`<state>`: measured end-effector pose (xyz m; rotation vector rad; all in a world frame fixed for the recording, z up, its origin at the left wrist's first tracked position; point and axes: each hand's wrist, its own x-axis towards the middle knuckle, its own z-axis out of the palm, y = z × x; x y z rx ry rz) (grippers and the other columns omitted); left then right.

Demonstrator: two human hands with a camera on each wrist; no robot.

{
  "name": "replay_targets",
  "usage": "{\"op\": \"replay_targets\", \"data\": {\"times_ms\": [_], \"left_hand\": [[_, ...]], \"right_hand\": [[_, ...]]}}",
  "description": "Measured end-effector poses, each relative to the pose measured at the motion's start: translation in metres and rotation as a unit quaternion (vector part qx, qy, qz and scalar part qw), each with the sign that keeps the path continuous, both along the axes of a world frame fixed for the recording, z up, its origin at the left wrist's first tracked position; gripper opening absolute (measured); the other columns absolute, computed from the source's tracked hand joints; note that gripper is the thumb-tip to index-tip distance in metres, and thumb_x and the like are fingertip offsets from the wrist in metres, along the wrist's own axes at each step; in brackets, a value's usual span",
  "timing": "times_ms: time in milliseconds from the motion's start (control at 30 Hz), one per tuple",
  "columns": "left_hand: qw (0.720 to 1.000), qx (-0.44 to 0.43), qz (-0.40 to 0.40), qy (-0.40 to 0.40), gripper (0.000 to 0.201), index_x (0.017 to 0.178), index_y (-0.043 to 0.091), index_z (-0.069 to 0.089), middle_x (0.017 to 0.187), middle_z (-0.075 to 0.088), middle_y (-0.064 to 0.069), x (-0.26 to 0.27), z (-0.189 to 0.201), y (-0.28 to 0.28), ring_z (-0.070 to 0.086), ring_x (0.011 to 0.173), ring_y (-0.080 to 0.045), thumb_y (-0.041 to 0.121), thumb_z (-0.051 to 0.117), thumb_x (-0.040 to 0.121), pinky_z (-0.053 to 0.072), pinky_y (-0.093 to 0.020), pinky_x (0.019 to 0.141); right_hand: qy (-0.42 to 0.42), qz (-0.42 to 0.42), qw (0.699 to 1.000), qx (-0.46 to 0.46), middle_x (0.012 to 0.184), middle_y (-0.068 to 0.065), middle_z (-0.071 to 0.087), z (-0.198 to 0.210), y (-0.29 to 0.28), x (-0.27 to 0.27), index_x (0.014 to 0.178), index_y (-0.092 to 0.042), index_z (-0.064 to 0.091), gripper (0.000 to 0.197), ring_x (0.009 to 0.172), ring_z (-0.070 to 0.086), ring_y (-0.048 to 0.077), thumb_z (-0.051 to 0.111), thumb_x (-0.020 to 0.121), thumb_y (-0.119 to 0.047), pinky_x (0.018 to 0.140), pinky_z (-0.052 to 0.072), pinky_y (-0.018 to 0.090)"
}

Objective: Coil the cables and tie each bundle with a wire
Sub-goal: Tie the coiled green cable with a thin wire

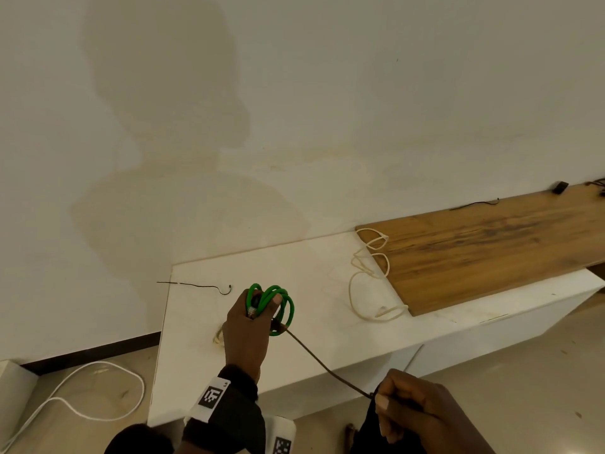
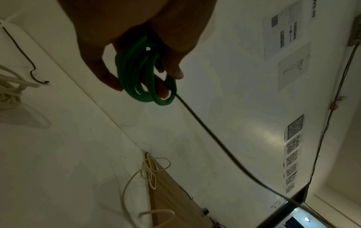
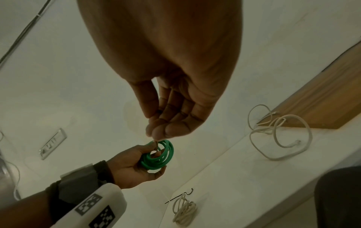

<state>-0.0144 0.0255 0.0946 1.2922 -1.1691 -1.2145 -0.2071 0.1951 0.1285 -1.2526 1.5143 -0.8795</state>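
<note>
My left hand (image 1: 248, 326) grips a coiled green cable (image 1: 278, 304) above the white bench (image 1: 327, 276); the same coil (image 2: 144, 80) (image 3: 159, 155) shows in both wrist views. A thin dark tie wire (image 1: 327, 365) runs taut from the coil toward me, and my right hand (image 1: 412, 411) pinches its near end between thumb and fingers (image 3: 156, 131). The wire (image 2: 224, 146) passes through the coil's loops. A loose cream cable (image 1: 370, 280) lies uncoiled at the wooden board's corner. A small coiled cream bundle (image 3: 184, 211) rests on the bench, partly hidden behind my left hand in the head view.
A wooden board (image 1: 491, 244) covers the bench's right part, with a dark wire (image 1: 474, 204) on it. Another dark tie wire (image 1: 199, 286) lies at the bench's far left corner. A white cable (image 1: 98, 388) loops on the floor at left. A wall stands right behind the bench.
</note>
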Motion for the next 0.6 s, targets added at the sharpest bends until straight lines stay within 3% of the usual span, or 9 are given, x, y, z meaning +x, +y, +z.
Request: {"op": "replay_targets", "data": {"times_ms": [233, 333, 467, 600], "left_hand": [[0.998, -0.041, -0.045, -0.024, 0.009, 0.085, 0.01, 0.062, 0.074, 0.068, -0.01, -0.005, 0.004, 0.012, 0.063, 0.052, -0.016, 0.013, 0.07, 0.083, 0.049, -0.02, 0.055], [0.996, -0.061, -0.064, -0.019, 0.018, 0.099, 0.017, 0.068, 0.081, 0.071, -0.004, -0.008, 0.009, 0.016, 0.063, 0.053, -0.015, 0.009, 0.071, 0.083, 0.05, -0.014, 0.053], [0.995, -0.057, -0.085, -0.021, 0.028, 0.106, 0.021, 0.067, 0.091, 0.072, 0.002, -0.011, 0.008, 0.016, 0.065, 0.057, -0.019, 0.009, 0.072, 0.082, 0.055, -0.021, 0.055], [0.988, -0.085, -0.115, -0.066, 0.013, 0.092, 0.016, 0.067, 0.082, 0.071, 0.001, -0.015, 0.004, 0.02, 0.064, 0.061, -0.021, 0.012, 0.073, 0.081, 0.056, -0.025, 0.053]], "right_hand": [[0.014, -0.026, 1.0, -0.003, 0.064, 0.014, 0.067, -0.008, -0.004, 0.004, 0.072, -0.001, 0.058, 0.02, 0.059, 0.062, 0.017, 0.055, 0.092, -0.006, 0.061, 0.048, 0.021], [0.019, -0.046, 0.999, 0.0, 0.065, 0.014, 0.068, -0.011, -0.005, 0.002, 0.072, -0.002, 0.058, 0.02, 0.058, 0.063, 0.017, 0.055, 0.092, -0.007, 0.06, 0.049, 0.02], [0.029, -0.06, 0.998, -0.01, 0.066, 0.01, 0.069, -0.009, -0.006, 0.003, 0.073, -0.004, 0.058, 0.02, 0.06, 0.063, 0.015, 0.055, 0.092, -0.009, 0.062, 0.05, 0.021], [0.026, -0.055, 0.997, -0.044, 0.068, 0.007, 0.069, -0.004, -0.01, 0.012, 0.072, -0.01, 0.06, 0.022, 0.063, 0.063, 0.012, 0.055, 0.093, -0.013, 0.064, 0.048, 0.018]]}}
